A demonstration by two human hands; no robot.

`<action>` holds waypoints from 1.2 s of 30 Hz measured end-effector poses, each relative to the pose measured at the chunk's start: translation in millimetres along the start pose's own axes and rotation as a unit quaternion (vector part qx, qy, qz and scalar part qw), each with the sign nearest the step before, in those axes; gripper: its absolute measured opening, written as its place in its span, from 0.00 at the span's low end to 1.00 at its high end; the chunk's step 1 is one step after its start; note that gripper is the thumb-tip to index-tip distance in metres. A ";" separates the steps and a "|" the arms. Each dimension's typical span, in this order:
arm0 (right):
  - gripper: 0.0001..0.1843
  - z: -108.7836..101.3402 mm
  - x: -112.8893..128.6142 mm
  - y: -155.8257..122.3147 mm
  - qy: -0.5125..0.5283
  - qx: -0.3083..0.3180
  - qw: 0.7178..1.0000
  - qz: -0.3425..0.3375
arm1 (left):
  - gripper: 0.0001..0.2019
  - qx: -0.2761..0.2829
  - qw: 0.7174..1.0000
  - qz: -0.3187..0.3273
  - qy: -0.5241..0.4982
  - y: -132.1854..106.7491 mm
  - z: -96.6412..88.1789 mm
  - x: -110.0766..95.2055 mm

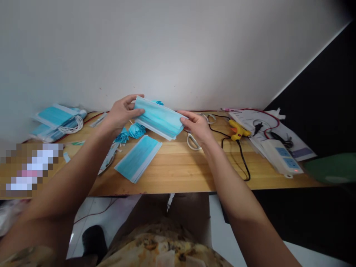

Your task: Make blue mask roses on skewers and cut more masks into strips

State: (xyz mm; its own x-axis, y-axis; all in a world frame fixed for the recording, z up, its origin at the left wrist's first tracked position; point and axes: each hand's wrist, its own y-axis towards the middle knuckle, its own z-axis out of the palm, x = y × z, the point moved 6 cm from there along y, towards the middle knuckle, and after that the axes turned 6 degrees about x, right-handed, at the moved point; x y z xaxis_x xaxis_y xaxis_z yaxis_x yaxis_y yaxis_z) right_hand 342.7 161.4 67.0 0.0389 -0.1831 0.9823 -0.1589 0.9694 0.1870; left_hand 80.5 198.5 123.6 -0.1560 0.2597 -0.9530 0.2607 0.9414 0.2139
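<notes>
A light-blue face mask (160, 118) with white edges is stretched between my hands above the table; no ear loops show on it. My left hand (126, 109) pinches its left end, thumb in front and fingers behind. At the opposite end, my right hand (196, 126) grips the mask between thumb and fingers. Below it on the wood lies a small stack of blue masks (138, 158), set at a slant. Crumpled blue flowers (137, 130) rest behind that stack, close to my left wrist. Under my right hand, the scissors' handle (194, 142) shows; their blades are hidden.
A yellow glue gun (238, 129) with a black cord lies right of my hands. Further right are papers (299, 142) and a white power strip (283, 157) with a red light. Packaged masks (55, 120) with white elastic cord (71, 126) sit at the far left, against the wall.
</notes>
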 end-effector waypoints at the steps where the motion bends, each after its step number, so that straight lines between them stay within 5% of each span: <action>1: 0.30 5.3 -0.3 -0.4 0.003 0.035 0.999 0.008 | 0.30 -0.013 1.000 0.005 -0.003 0.4 -1.4 -1.8; 4: 0.29 20.2 1.3 -4.6 -0.004 0.120 0.992 0.027 | 0.30 -0.014 0.999 0.015 0.047 1.1 3.6 -12.2; 8: 0.30 35.3 -2.2 -12.2 0.014 0.170 0.983 0.071 | 0.28 0.074 0.992 0.048 0.093 4.4 28.8 -26.5; 12: 0.27 27.9 -7.8 -10.8 0.027 0.053 0.996 0.066 | 0.32 0.097 0.989 0.061 -0.096 7.2 51.1 -19.4; 16: 0.26 14.8 -5.0 -6.6 0.049 -0.053 0.997 -0.009 | 0.35 0.139 0.949 0.004 -0.282 -2.0 76.5 9.2; 20: 0.26 13.5 -4.4 -5.2 0.004 -0.060 0.998 -0.027 | 0.33 0.168 0.941 -0.065 -0.285 -16.1 94.1 32.1; 24: 0.29 10.2 2.4 -8.1 -0.086 -0.096 0.990 -0.061 | 0.25 0.105 0.951 -0.098 -0.273 -16.5 88.9 44.1; 29: 0.35 3.3 11.1 -11.4 -0.150 -0.160 0.970 -0.101 | 0.20 0.045 0.962 -0.062 -0.262 -15.8 75.8 43.2; 36: 0.33 16.9 6.7 -12.0 -0.143 -0.092 0.980 -0.107 | 0.28 0.134 0.943 -0.081 -0.294 -29.9 99.4 35.7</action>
State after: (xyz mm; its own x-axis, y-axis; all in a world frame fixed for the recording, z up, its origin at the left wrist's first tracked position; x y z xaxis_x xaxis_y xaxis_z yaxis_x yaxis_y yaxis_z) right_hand 328.2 145.7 71.5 -0.2309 -0.3979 0.8879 0.0038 0.9122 0.4098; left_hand 161.8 158.2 61.8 0.3202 -0.1217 -0.9395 0.5231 0.8496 0.0683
